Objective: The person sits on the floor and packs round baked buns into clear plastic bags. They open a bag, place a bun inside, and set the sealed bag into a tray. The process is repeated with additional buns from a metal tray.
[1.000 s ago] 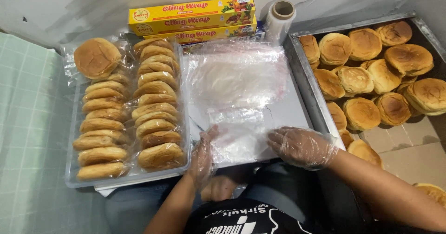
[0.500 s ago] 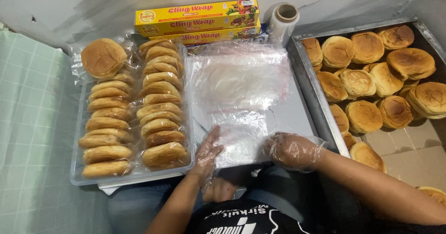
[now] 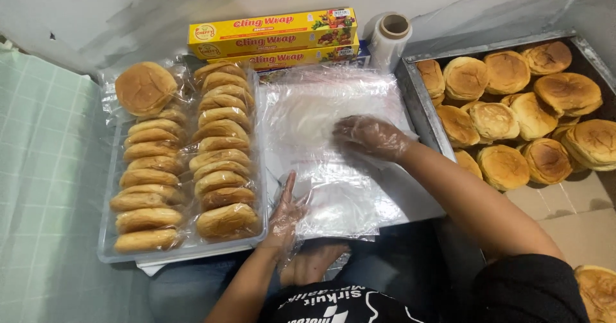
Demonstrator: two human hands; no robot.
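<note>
Between the trays, crinkled clear plastic sheet [image 3: 333, 169] lies under both flat, unclenched hands [image 3: 369, 136].

Right hand [image 3: 371, 136], gloved: moved from the near edge of the cling film sheet [image 3: 333, 143] to its far-middle, now lying palm down on the film close to the right-hand bun tray [image 3: 420, 102]. Forearm now crosses the sheet's near right corner. Left hand [image 3: 287, 209], gloved: shifted slightly, fingers pointing to the far side at the film's near left edge. Film surface under the right hand looks flatter, less bunched than before.
</note>
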